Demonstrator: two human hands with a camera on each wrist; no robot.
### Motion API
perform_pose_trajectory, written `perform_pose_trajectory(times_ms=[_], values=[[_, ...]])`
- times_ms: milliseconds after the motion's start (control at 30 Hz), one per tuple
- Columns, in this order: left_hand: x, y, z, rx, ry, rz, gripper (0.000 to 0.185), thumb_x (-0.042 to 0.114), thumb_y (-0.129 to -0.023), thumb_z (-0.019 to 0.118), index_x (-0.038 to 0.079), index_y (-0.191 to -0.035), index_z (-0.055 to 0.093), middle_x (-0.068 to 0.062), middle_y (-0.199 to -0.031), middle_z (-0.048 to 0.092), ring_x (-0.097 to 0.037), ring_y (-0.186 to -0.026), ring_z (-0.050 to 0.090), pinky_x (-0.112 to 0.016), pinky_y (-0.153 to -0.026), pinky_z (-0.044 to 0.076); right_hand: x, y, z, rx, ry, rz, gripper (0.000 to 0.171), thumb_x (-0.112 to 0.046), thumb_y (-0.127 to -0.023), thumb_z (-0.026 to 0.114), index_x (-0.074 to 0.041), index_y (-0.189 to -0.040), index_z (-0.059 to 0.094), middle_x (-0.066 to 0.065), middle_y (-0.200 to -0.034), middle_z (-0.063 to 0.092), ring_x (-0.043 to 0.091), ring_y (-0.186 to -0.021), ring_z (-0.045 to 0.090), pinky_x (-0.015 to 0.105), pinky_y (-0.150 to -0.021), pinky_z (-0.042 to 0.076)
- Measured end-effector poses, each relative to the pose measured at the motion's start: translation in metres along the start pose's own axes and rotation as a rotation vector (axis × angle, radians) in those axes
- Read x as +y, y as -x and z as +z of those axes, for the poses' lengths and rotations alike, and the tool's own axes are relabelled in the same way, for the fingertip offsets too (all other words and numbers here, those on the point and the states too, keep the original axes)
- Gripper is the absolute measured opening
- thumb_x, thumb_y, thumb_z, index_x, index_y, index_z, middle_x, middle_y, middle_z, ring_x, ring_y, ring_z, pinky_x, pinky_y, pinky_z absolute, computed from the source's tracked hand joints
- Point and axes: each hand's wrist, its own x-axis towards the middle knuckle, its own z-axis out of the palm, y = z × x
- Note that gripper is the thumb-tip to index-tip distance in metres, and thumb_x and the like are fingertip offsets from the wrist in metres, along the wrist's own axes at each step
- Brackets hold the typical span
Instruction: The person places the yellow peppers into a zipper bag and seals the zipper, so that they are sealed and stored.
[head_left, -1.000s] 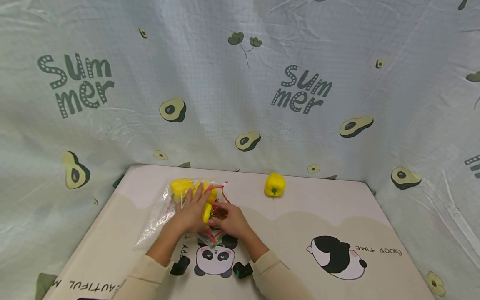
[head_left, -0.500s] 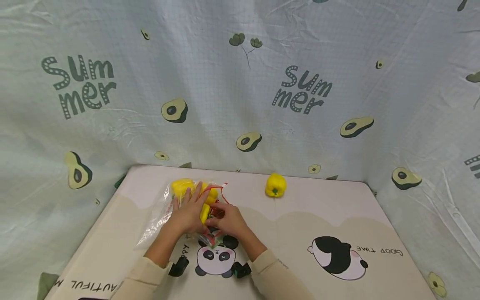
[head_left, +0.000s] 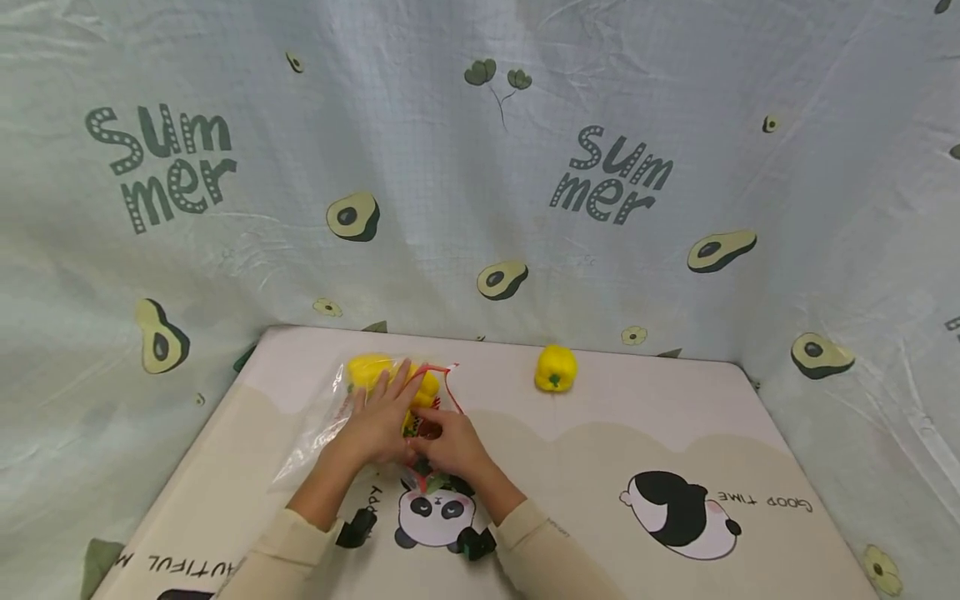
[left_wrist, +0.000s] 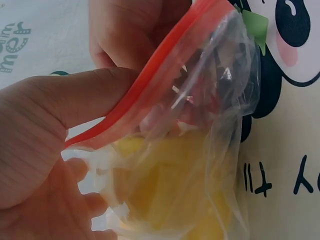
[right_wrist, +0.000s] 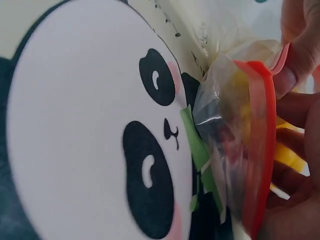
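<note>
The yellow pepper (head_left: 408, 422) has slipped further under my spread left fingers (head_left: 397, 382); right fingers (head_left: 437, 413) bent, hold hidden, I should keep the bag (head_left: 315, 439) wide.

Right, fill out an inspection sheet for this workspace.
Surface: cream tabletop printed with pandas.
Job's things: clear plastic bag with a red rim, yellow bell peppers inside; one loose yellow bell pepper apart, to its right.
Clutter: unidentified dark shape, cut off at the lower-left picture edge.
Left grip: fingers spread over the bag, thumb at its rim.
Right grip: at the bag's mouth; hold unclear.
Cables: nothing seen.
Surroundings: pale cloth printed with avocados.
</note>
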Motion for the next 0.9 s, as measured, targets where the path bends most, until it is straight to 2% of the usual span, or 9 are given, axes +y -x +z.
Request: perform_pose_trajectory(times_ms=[167, 233, 467, 900], values=[[-0.002, -0.002, 0.001, -0.004, 0.019, 0.026, 0.116, 0.015, -0.074, 0.089, 0.011, -0.167, 0.021, -0.015, -0.178, 0.003, -0.051, -0.161, 0.006, -0.076, -0.125, 0.005, 0.007, 0.002, 0.002, 0.026, -0.154, -0.015, 0.042, -0.015, -0.089, 0.080, -0.014, -0.131, 0.073, 0.003, -0.095, 0.074, 0.003, -0.077, 0.061, 0.017, -0.064, 0.057], [-0.003, -0.002, 0.001, -0.007, 0.032, 0.032, 0.118, 0.015, -0.073, 0.090, 0.012, -0.167, 0.021, -0.015, -0.178, 0.003, -0.051, -0.161, 0.006, -0.076, -0.125, 0.004, 0.008, 0.002, 0.002, 0.023, -0.176, -0.011, 0.043, -0.013, -0.089, 0.080, -0.013, -0.131, 0.073, 0.003, -0.094, 0.073, 0.003, -0.075, 0.061, 0.018, -0.059, 0.057], [-0.006, -0.003, 0.002, -0.017, 0.045, 0.044, 0.119, 0.013, -0.072, 0.091, 0.013, -0.168, 0.019, -0.015, -0.178, 0.002, -0.052, -0.161, 0.006, -0.077, -0.125, 0.004, 0.001, 0.000, 0.005, 0.017, -0.060, 0.009, 0.049, -0.020, -0.090, 0.081, -0.016, -0.138, 0.070, -0.001, -0.092, 0.073, 0.002, -0.077, 0.057, 0.015, -0.069, 0.052], [-0.012, 0.004, 0.000, -0.012, 0.057, 0.077, 0.125, 0.011, -0.069, 0.093, 0.010, -0.168, 0.017, -0.016, -0.177, 0.002, -0.053, -0.160, 0.006, -0.075, -0.126, 0.004, -0.011, -0.007, 0.010, -0.044, 0.097, 0.014, 0.052, -0.028, -0.093, 0.076, -0.021, -0.144, 0.065, -0.006, -0.071, 0.059, 0.004, -0.060, 0.049, 0.018, -0.051, 0.039]])
